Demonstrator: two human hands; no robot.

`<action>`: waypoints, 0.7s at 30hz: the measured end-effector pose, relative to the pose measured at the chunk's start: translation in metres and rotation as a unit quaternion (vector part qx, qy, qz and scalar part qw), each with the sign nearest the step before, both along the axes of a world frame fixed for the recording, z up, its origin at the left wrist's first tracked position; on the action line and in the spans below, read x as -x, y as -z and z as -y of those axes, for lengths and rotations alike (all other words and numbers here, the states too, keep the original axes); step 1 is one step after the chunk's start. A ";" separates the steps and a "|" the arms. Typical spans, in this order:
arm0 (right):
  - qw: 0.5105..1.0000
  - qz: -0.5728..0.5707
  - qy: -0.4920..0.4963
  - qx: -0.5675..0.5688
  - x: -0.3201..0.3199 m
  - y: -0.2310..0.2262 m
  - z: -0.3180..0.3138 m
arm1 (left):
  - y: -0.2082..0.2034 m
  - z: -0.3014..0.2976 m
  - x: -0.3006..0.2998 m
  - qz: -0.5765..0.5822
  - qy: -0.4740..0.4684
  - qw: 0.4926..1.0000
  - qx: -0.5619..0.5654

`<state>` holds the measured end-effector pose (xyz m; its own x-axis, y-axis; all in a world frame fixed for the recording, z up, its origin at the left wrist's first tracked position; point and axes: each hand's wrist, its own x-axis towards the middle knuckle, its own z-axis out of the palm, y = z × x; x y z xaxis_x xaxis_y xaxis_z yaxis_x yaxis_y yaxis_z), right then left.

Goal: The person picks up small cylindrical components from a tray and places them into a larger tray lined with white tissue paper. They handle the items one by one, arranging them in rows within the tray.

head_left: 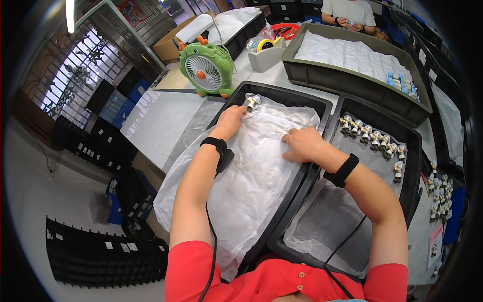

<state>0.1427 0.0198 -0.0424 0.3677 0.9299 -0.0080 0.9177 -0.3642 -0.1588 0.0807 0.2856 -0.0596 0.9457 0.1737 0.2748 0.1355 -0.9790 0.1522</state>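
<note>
While a white sheet (251,176) is being touched by both hands, a figurine (253,102) is being carried at the far left corner of the left tray (289,95), just beside the fingertips of the left hand (232,121). Whether the left grip is being closed on the sheet or the figurine cannot be told. Over the sheet's right side, the finger and thumb of the right hand (306,145) are being held apart, with a gap being shown between them. Both wrists are being circled by black bands (342,171). Along the far side of the right tray (385,119), a row of figurines (376,137) is being held. Beyond the trays, a green fan (201,70) and a white box (265,59) are being supported by the desk (274,76). White padding (342,50) is being held by an olive bin (352,89), and a small thing is being handled by a co-worker (347,10).
</note>
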 end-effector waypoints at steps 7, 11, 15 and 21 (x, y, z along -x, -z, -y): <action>1.000 0.004 -0.003 -0.016 -0.001 0.003 0.001 | 0.001 0.011 0.000 -0.029 -0.012 0.999 -0.024; 1.000 0.006 -0.002 -0.020 -0.001 0.004 0.001 | 0.004 0.012 -0.002 -0.041 -0.008 0.998 -0.044; 1.000 0.008 -0.004 -0.020 -0.001 0.004 0.001 | 0.005 0.011 -0.002 -0.056 -0.015 0.997 -0.055; 1.000 0.007 -0.002 -0.016 0.000 0.002 0.001 | -0.001 0.015 0.004 -0.052 -0.006 0.996 -0.071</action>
<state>0.1431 0.0191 -0.0445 0.3630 0.9314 0.0270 0.9218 -0.3547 -0.1564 0.0769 0.2702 -0.0583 0.9684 0.1520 0.1976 0.1558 -0.9878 -0.0039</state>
